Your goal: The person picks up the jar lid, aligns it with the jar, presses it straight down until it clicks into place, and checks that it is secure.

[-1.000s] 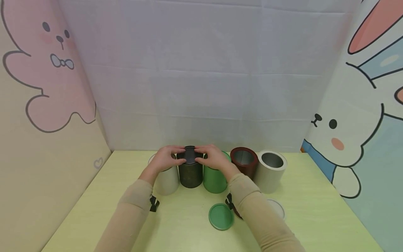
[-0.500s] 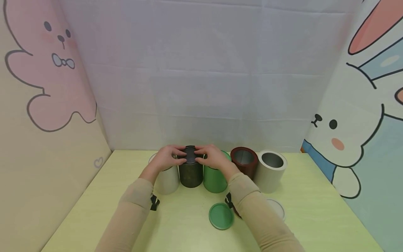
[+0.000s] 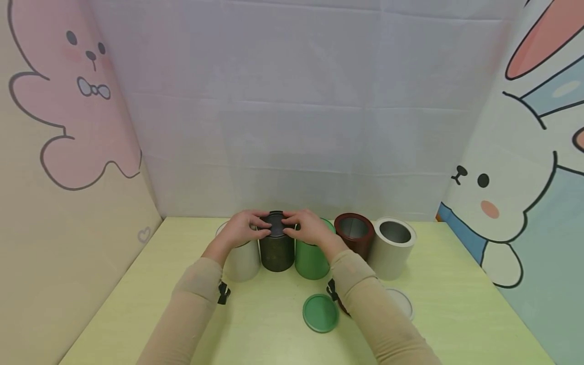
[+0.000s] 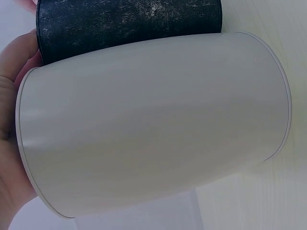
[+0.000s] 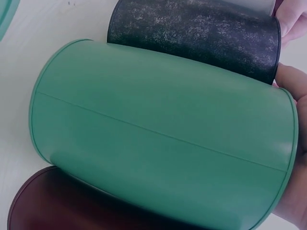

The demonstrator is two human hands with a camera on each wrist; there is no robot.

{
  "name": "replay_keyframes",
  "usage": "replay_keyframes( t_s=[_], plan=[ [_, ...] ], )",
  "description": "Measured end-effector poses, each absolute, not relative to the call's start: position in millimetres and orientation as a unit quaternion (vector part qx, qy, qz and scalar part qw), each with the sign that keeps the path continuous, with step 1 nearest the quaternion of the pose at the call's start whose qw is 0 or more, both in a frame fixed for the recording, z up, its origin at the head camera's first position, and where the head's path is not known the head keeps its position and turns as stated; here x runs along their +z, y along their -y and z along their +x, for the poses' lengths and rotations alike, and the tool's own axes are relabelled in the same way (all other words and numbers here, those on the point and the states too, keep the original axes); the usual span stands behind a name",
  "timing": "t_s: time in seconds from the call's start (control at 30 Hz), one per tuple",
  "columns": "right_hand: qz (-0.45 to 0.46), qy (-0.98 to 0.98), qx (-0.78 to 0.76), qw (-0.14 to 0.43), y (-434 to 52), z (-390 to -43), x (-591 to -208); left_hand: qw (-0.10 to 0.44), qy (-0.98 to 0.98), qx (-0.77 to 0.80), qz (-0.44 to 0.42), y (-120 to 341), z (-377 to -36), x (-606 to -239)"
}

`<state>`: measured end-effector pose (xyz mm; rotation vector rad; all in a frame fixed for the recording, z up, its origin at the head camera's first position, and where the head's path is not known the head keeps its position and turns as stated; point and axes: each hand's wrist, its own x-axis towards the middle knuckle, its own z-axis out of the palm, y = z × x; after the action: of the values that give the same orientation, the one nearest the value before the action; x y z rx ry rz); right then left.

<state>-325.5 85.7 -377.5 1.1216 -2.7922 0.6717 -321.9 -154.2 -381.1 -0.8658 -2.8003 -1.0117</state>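
Black speckled canister (image 3: 276,249), lidded, upright, both hands on its top

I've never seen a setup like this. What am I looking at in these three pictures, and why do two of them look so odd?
A person works with bare hands. The wide picture comes from a camera on the head; the two close ones from cameras on each wrist, so the cans loom sideways. On the table stand five cans in a row. Both the left hand and the right hand take a grip on the lid atop the black can. Beside it stand a white can and a green can. A green lid lies nearer the person.
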Motion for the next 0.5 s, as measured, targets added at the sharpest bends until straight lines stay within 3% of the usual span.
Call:
replay_keyframes(
  t_s=[0.5],
  plan=[
    [0.354,0.91,0.215,0.03,-85.3,-324.4,-378.8,0.022,0.901,-0.326,-0.286,155.1,-322.0,-382.6]
  ],
)
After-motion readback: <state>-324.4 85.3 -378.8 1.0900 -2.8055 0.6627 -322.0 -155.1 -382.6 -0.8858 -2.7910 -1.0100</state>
